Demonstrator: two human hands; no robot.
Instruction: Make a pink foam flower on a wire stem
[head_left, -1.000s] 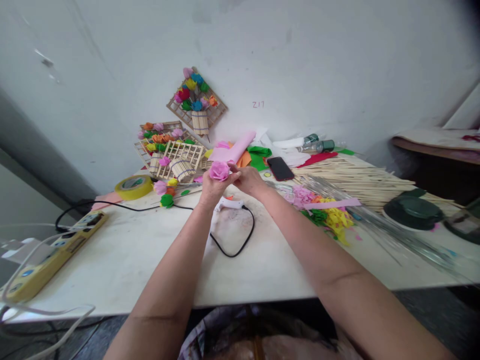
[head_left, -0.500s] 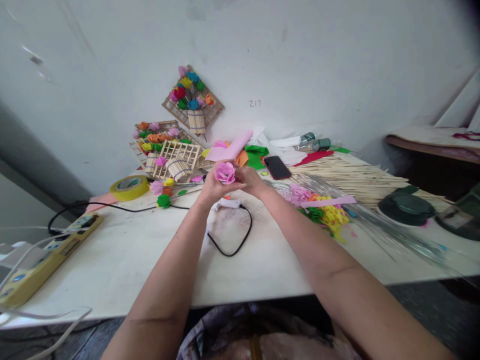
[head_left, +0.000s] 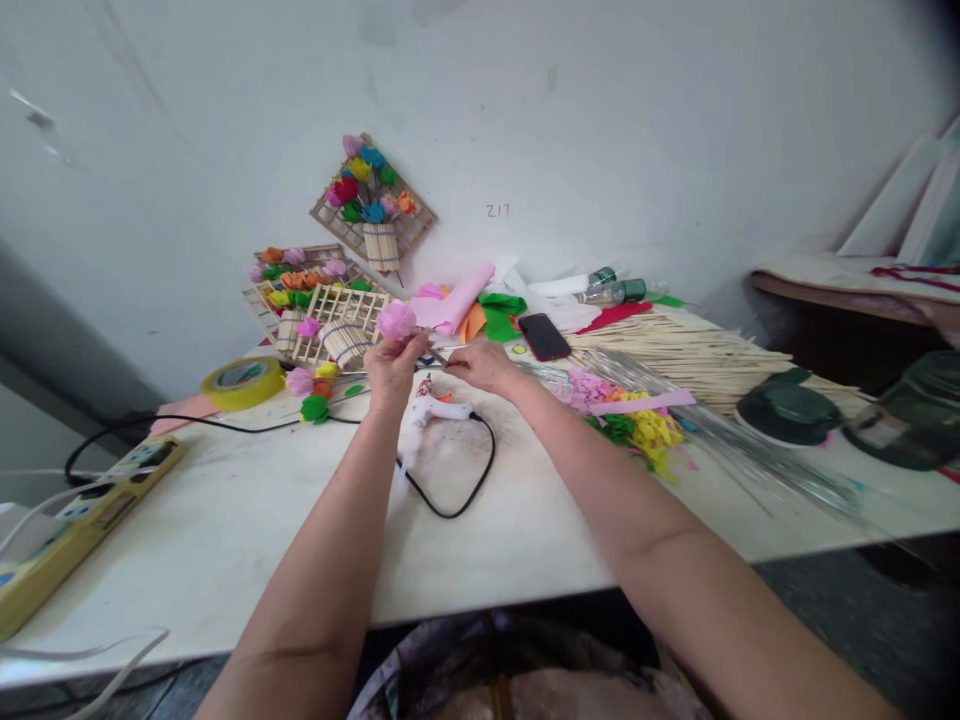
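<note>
My left hand (head_left: 390,368) is closed around a pink paper flower (head_left: 396,320), holding it up above the white table (head_left: 225,520). My right hand (head_left: 480,366) pinches a thin wooden stick (head_left: 433,355) that points toward the flower's base. Just below both hands lies a white glue gun (head_left: 439,409) with a black cord (head_left: 450,490). Small finished flowers (head_left: 307,392) in pink, yellow, orange and green lie to the left of my left hand.
Wooden lattice frames with paper flowers (head_left: 330,310) lean on the wall. A yellow tape roll (head_left: 241,382), a power strip (head_left: 82,520), a phone (head_left: 544,336), a pile of sticks (head_left: 690,350), coloured paper scraps (head_left: 630,415) and dark lids (head_left: 787,412) lie around.
My left hand moved left and up with the pink flower. My right hand let go of the flower and now pinches a stick beside it. The view shifted slightly.
</note>
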